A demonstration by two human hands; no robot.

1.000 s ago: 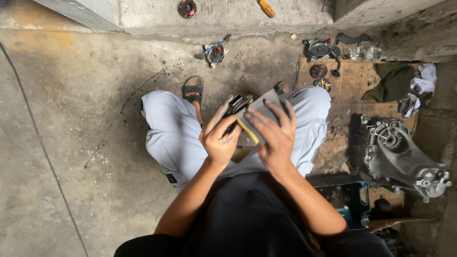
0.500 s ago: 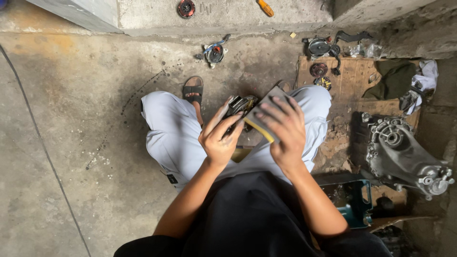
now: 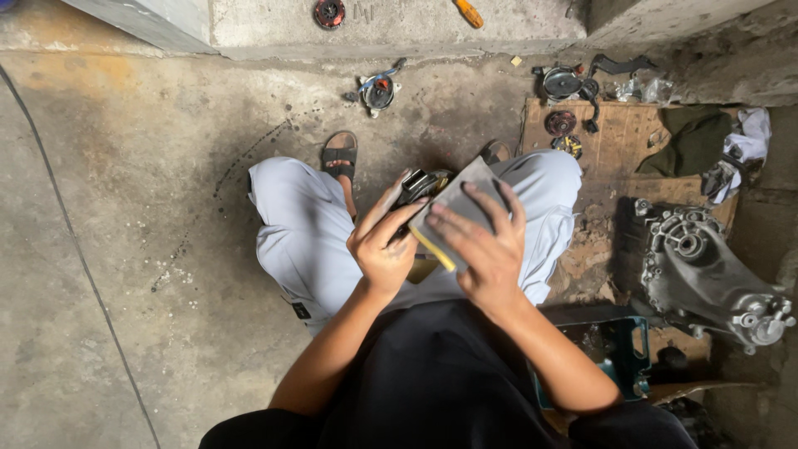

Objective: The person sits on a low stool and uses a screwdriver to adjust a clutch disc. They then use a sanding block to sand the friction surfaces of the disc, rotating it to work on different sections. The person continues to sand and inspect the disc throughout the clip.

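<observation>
two hands closed: left hand (image 3: 384, 248) grips dark part (image 3: 420, 185), right hand (image 3: 482, 245) probably sandpaper (image 3: 455, 204).

Bare concrete floor (image 3: 125, 249) left; engine casing (image 3: 706, 274), parts crowd right.

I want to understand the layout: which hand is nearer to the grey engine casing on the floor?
Right. The right hand, on a grey pad, is closer to the engine casing; the left hand is farther off.
</observation>
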